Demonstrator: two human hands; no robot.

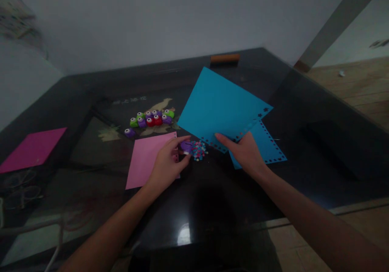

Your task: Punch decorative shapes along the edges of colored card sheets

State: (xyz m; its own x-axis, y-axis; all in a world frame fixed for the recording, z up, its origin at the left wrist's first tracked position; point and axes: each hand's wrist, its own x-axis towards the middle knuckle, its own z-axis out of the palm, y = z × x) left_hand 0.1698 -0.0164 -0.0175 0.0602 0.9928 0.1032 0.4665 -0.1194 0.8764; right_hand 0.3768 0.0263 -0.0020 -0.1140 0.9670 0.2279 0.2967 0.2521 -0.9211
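Note:
Between the thumb and fingers of my left hand (167,160) is a small purple craft punch (186,146), low over the table. Under that hand lies a pink paper sheet (146,154) with punched holes along its right edge. A little heap of pink and blue paper cutouts (199,150) sits just right of the punch. My right hand (246,152) pinches a blue paper sheet (225,101) by its lower edge, holding it tilted. Small shapes are punched along two of its borders. Partly beneath it rests another blue sheet (266,146), also with punched edges.
Several green, purple and red punches (153,120) with eye-like knobs stand in a cluster beyond the pink sheet. A magenta sheet (33,148) lies at the left, near a pair of glasses (24,191). An orange-brown object (225,58) is at the dark table's (304,114) back edge.

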